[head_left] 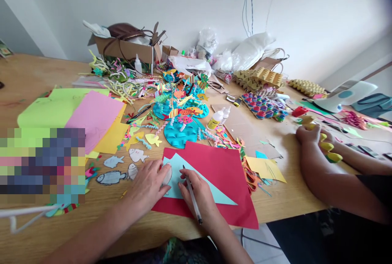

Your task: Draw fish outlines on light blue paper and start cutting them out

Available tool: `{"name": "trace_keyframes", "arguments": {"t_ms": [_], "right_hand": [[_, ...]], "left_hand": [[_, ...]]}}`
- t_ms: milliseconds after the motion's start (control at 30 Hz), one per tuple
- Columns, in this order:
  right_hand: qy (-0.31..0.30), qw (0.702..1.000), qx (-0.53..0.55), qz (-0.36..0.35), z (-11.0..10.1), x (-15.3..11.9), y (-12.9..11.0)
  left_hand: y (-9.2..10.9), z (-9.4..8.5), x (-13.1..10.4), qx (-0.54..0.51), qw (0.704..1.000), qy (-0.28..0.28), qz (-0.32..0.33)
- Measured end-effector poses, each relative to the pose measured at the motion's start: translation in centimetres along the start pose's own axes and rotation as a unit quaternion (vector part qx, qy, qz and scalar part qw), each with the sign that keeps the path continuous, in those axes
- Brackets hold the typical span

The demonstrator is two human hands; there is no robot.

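My left hand (pixel 147 183) lies flat with fingers outstretched, pressing a pale fish cutout (pixel 168 173) onto light blue paper (pixel 203 188). The blue sheet, slanted along one side, rests on red paper (pixel 225 164). In my right hand (pixel 202 194) is a ballpoint pen (pixel 192 196), its tip close to the blue sheet beside the cutout; contact cannot be made out. Left of my left hand lie more paper fish: a dark-outlined one (pixel 110 178), a plain bluish one (pixel 113 161) and a white one (pixel 138 155). Another fish (pixel 132 171) is partly hidden by that hand.
Blue egg-carton pieces with colourful fish (pixel 183 111) stand ahead, near glue bottles (pixel 216 119). Coloured sheets (pixel 94 121) lie left, paper scraps (pixel 251 176) right. At right, another person's hands (pixel 309 135) hold a yellow egg-carton piece (pixel 326 146). A cardboard box (pixel 131 49) sits behind.
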State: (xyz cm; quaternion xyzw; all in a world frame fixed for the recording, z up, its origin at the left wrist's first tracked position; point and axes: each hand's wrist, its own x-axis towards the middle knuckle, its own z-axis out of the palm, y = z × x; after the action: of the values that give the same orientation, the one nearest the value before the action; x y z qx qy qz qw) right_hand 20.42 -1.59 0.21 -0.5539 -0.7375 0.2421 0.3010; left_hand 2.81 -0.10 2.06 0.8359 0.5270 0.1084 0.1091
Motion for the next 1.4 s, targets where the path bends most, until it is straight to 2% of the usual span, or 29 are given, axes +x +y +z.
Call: {"name": "trace_keyframes", "arguments": {"t_ms": [233, 467, 700, 967, 1200, 1400], "right_hand": [[0.046, 0.999, 0.02, -0.014, 0.5, -0.5, 0.2], [0.065, 0.997, 0.024, -0.036, 0.7, -0.8, 0.5], [0.067, 0.997, 0.022, -0.037, 0.7, -0.8, 0.6], [0.071, 0.997, 0.024, -0.036, 0.6, -0.9, 0.5], [0.083, 0.995, 0.017, -0.049, 0.6, -0.8, 0.4], [0.084, 0.995, 0.016, -0.052, 0.6, -0.8, 0.5]], "left_hand": [[1.0, -0.4, 0.9, 0.019, 0.999, -0.05, -0.002], [1.2, -0.3, 1.0, 0.039, 0.998, -0.05, 0.002], [0.7, -0.4, 0.8, 0.007, 0.999, -0.053, -0.009], [0.3, -0.4, 1.3, 0.022, 0.998, -0.063, -0.015], [-0.4, -1.3, 1.4, -0.024, 0.994, -0.09, -0.048], [-0.4, -1.0, 1.9, 0.041, 0.994, -0.104, -0.02]]}}
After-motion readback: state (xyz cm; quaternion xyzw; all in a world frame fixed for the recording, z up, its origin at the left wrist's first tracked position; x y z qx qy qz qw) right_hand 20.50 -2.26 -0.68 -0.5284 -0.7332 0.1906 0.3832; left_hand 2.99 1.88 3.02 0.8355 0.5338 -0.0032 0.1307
